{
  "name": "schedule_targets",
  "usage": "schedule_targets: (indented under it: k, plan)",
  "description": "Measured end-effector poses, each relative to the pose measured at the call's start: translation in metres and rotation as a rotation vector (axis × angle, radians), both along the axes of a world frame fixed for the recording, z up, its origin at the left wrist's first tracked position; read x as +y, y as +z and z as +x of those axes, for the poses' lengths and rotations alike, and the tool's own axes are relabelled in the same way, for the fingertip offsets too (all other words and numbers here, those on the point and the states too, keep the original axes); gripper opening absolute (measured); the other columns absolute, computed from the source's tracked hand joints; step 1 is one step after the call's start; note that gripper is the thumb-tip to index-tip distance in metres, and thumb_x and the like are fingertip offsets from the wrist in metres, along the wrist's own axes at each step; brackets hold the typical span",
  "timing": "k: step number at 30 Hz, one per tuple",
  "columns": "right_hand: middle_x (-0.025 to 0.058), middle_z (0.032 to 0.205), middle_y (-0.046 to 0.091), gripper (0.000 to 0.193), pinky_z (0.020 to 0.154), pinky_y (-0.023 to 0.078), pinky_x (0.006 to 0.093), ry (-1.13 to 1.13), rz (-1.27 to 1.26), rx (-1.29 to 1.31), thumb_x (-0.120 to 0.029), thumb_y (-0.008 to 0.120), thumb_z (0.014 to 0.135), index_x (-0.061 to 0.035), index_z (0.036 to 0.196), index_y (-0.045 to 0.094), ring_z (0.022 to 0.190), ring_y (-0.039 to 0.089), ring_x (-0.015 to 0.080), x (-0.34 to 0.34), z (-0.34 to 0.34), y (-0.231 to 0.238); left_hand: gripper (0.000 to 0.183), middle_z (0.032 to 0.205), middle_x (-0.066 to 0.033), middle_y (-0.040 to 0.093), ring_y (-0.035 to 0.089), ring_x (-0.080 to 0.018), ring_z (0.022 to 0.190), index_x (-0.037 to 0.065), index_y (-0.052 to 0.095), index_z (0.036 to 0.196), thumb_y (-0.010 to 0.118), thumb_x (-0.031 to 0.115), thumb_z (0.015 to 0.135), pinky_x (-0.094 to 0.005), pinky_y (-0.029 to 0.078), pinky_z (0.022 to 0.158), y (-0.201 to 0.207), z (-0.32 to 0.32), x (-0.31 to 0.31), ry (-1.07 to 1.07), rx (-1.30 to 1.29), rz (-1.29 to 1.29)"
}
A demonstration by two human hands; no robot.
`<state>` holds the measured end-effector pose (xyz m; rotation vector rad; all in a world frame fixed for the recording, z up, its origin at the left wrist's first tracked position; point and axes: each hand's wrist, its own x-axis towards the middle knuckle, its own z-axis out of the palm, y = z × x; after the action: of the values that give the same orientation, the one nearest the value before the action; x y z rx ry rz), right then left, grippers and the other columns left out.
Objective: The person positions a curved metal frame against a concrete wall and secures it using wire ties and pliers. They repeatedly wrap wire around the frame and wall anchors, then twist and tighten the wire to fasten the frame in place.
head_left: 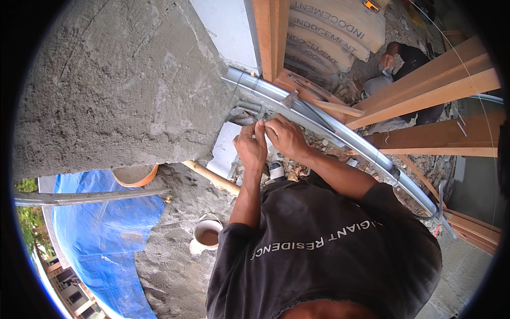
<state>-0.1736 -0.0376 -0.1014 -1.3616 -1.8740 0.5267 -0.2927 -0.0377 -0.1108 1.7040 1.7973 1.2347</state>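
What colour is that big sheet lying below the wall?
Blue. The sheet shows best at the lower left of the head view.

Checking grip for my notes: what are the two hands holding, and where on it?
Both the left hand and right hand pinch something small at their fingertips beside the metal channel; what it is cannot be told.

Bright daylight, sharp (edges bend)

Both hands (271,141) at rail (340,133) (perhaps touching), right of wall (122,80)
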Motion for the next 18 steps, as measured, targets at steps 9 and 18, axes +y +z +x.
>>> schedule_targets:
  k: [9,18]
  plan:
    - [0.0173,0.080,0.058,0.013,0.066,0.046,0.0419,0.197,-0.194,0.219,-0.011,0.055,0.086,-0.0004,0.091,0.060,0.075,0.058,0.0362,0.002,0.021,-0.030,0.030,0.070,-0.0213,0.060,0.057,-0.0380,0.065,-0.001,0.062,0.080,0.051,0.023,0.093,-0.0451,0.043,0.061,-0.020,0.033,-0.014,0.207,-0.094,-0.122]
    - [0.0162,0.091,0.063,0.020,0.075,0.047,0.0338,0.433,-0.500,0.159,-0.015,0.058,0.088,0.0027,0.098,0.062,0.084,0.062,0.0271,-0.008,0.058,-0.052,0.034,0.068,-0.0040,0.057,0.056,-0.0112,0.065,0.000,0.054,0.082,0.046,0.029,0.097,-0.0250,0.046,0.061,-0.063,0.060,-0.022,0.378,-0.848,-0.055]
